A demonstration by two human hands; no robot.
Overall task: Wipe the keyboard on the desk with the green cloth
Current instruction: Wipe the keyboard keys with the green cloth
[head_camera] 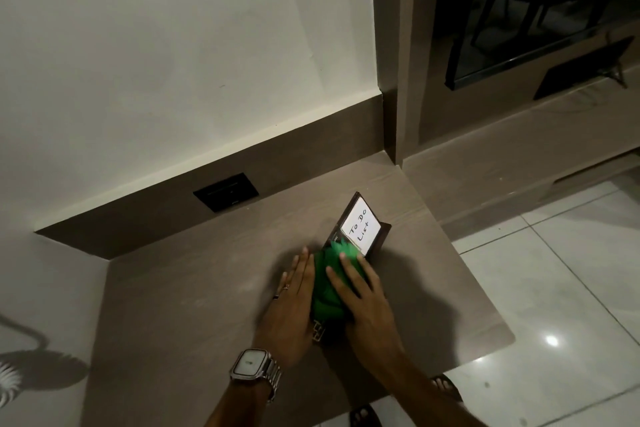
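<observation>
Both hands are down on the desk (214,281), a pale wood-grain slab with a rounded front corner and a matte, slightly dusty face. The green cloth (329,291) sits bunched and soft between them, rumpled into folds. The right hand (363,298) lies flat on top of the cloth, fingers spread long and straight, pressing rather than gripping. The left hand (294,302) lies just beside the cloth on its left edge, fingers straight and together, palm down, nothing held. There are rings on its fingers and a square-faced metal watch (250,363) with a link band at the wrist.

The keyboard (319,330) is almost wholly hidden under the cloth and hands; only a small pale corner with dark key outlines peeks out at the near end of the cloth. At the far end of the cloth, touching it, stands a dark brown open folder (377,237) with a glossy white card reading "To Do List". Further back from the cloth, a flat black rectangular socket plate (227,191) sits in the brown upstand.
</observation>
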